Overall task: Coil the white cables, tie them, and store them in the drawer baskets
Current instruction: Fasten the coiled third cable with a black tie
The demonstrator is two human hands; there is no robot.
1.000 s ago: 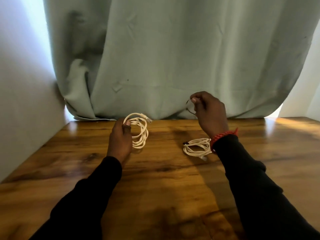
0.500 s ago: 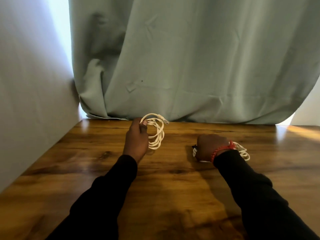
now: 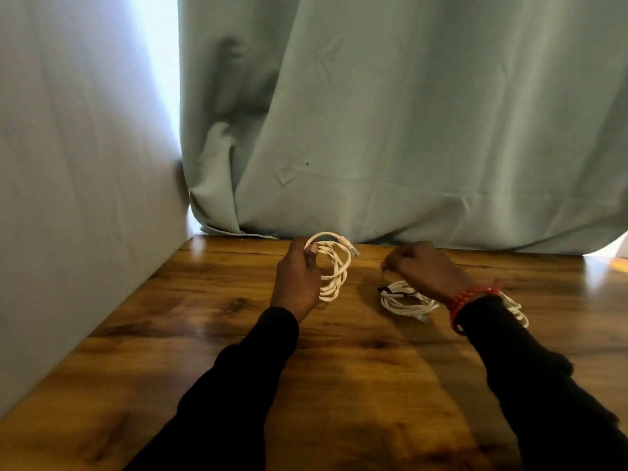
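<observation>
Green curtain (image 3: 407,130) behind glossy wooden table (image 3: 373,385).

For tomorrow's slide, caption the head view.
Left hand holds a coiled white cable; right hand pinches something thin above a tied coil.

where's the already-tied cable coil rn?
Head view, right of centre: the tied coil lies flat on the wooden table, just below the right hand and to the right of the coil held by the left hand.
</observation>
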